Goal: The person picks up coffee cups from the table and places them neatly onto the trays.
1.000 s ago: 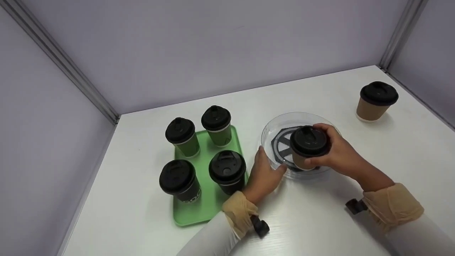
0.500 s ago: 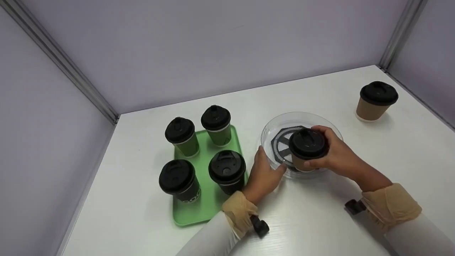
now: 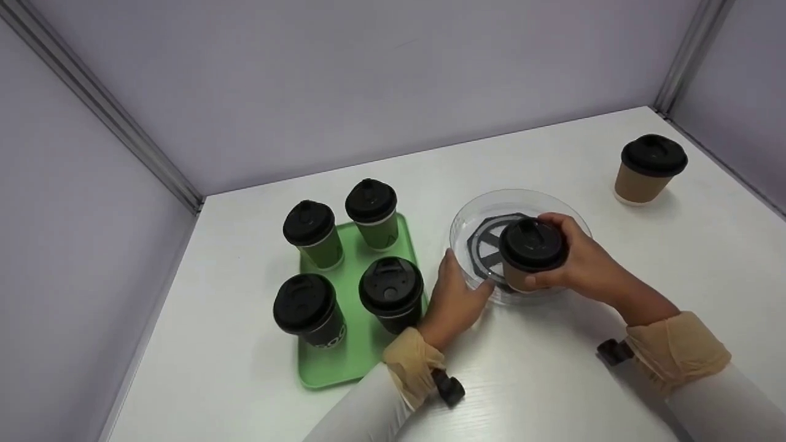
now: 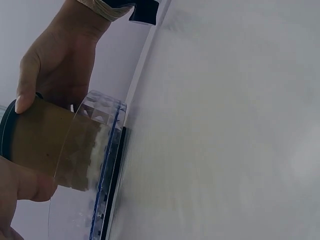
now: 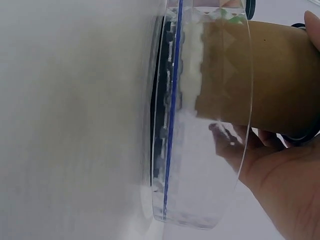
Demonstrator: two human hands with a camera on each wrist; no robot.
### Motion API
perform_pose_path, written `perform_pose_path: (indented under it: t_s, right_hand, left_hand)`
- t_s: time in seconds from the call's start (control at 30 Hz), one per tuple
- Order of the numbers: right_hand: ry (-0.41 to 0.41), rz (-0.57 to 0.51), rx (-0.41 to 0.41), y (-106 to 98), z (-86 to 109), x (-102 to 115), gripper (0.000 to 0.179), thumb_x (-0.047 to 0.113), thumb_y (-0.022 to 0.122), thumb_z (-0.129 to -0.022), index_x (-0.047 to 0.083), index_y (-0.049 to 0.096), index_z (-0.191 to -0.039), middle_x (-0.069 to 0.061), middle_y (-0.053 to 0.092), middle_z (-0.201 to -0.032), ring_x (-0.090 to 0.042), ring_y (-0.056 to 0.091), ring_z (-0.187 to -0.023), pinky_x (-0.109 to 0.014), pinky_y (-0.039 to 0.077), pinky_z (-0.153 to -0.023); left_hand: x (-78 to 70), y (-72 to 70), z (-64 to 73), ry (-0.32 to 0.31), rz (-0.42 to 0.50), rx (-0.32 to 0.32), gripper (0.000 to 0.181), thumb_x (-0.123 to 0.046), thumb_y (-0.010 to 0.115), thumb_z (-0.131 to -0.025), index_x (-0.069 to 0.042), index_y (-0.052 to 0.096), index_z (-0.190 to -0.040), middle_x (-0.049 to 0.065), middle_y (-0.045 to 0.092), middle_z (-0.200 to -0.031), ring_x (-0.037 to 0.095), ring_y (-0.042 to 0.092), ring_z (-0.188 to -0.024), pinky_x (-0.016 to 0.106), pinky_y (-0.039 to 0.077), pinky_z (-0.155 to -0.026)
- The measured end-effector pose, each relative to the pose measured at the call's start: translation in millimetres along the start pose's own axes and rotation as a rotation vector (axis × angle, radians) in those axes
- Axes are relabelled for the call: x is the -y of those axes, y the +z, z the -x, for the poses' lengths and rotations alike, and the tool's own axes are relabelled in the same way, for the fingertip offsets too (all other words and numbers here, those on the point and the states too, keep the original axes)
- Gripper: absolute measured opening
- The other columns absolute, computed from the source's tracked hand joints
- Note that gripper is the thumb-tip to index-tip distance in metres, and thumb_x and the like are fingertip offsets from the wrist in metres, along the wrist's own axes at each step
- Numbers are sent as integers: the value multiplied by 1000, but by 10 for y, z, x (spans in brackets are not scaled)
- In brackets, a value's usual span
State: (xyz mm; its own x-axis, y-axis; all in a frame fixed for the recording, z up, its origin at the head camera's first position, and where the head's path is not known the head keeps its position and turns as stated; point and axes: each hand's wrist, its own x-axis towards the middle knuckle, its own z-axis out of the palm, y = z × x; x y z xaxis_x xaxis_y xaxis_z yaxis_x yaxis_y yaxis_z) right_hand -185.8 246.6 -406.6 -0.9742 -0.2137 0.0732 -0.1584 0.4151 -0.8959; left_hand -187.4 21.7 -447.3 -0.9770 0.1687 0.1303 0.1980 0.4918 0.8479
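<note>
My right hand [image 3: 580, 264] grips a brown paper coffee cup [image 3: 516, 279] with a black lid, thumb on the near side and fingers round the far side. Upright, the cup stands within the wall of a clear round dish [image 3: 466, 224], toward its right side. Dark spokes and a ring show at the dish's base. At the dish's left, my left hand [image 3: 454, 301] lays its spread fingers and thumb along the outer wall. In the right wrist view, left fingertips [image 5: 217, 132] show through the clear wall [image 5: 200, 200], and the cup's brown side [image 5: 280, 75] rises above the rim.
A green tray [image 3: 313, 374] left of the dish bears two green cups [image 3: 322, 250] at the back and two black cups [image 3: 322, 331] in front, all black-lidded. Another brown cup [image 3: 642, 184] stands at the back right of the white table [image 3: 540, 380]. Panels enclose the back and sides.
The right hand and its coffee cup have come very slightly toward the near side of the dish. The left hand stays at the dish wall, and the head view has tilted a little.
</note>
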Motion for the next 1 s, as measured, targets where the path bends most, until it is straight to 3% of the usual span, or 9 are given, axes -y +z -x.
perform_pose_path:
  t_s: [0.13,0.23,0.37,0.47,0.57,0.63,0.8,1.0]
  right_hand:
    - [-23,6,31,-39,11,17,115,15,91,-67,6,15,-152,-18,32,-148,-36,31,-134,-57,19,-108]
    - [-63,-43,23,-118,25,24,109,10,84,-75,8,10,-155,-16,28,-151,-38,31,-135,-55,25,-107]
    - [-123,-133,-56,-250,28,3,78,9,63,-93,6,14,-154,-14,29,-150,-33,33,-135,-31,36,-103]
    - [-147,-113,-176,-327,-37,-56,60,17,52,-101,3,22,-152,-14,36,-144,-28,38,-131,-18,39,-95]
    - [-118,-33,-285,-397,-183,-143,58,28,52,-101,2,31,-149,-15,43,-138,-28,43,-128,-25,39,-98]
    - [-75,28,-314,-459,-309,-204,62,35,55,-99,3,34,-147,-15,45,-138,-29,44,-127,-35,38,-101]
    - [47,174,-218,-677,-621,-313,73,46,57,-96,1,35,-148,-20,44,-142,-38,40,-131,-54,37,-101]
    - [108,360,-51,-844,-846,-351,71,44,55,-97,-1,35,-148,-26,47,-138,-43,44,-127,-58,40,-97]
  left_hand:
    - [-8,-3,4,-3,5,0,91,-23,70,-85,16,16,-147,31,28,-149,35,29,-138,38,24,-113]
    - [-16,-8,6,-4,8,1,91,-23,70,-86,16,15,-147,31,27,-150,35,28,-138,38,24,-113]
    - [-11,-2,2,-17,2,2,90,-25,69,-87,14,15,-148,28,26,-151,33,28,-139,38,25,-112]
    - [-8,3,-1,-20,-1,7,90,-26,68,-87,14,15,-149,27,26,-151,33,28,-139,38,26,-112]
    - [-8,5,-8,-19,0,11,91,-26,69,-87,14,15,-148,28,26,-151,34,28,-139,38,26,-112]
    - [-2,9,-20,-17,-2,11,91,-25,69,-87,14,15,-148,29,26,-151,34,28,-139,38,25,-112]
    - [6,23,-46,-14,-11,3,91,-25,69,-86,14,15,-148,28,27,-151,34,28,-139,38,25,-112]
    - [12,87,-47,2,-16,0,91,-27,69,-86,16,18,-147,30,28,-150,35,29,-138,37,26,-112]
